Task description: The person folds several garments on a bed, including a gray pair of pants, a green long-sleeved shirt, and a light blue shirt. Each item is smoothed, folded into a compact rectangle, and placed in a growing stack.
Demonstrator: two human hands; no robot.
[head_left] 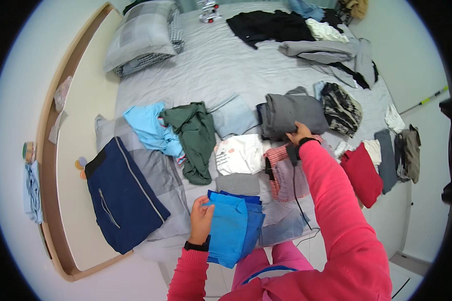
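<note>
Blue cloth (228,226), folded flat, is pinched in the left hand (202,216); the half-curled right hand (299,134) touches a thick grey garment (296,113), its grip unclear.

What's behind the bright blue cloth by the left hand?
Darker blue cloth peeks out past its right side and top; the bright blue cloth hides the rest.
</note>
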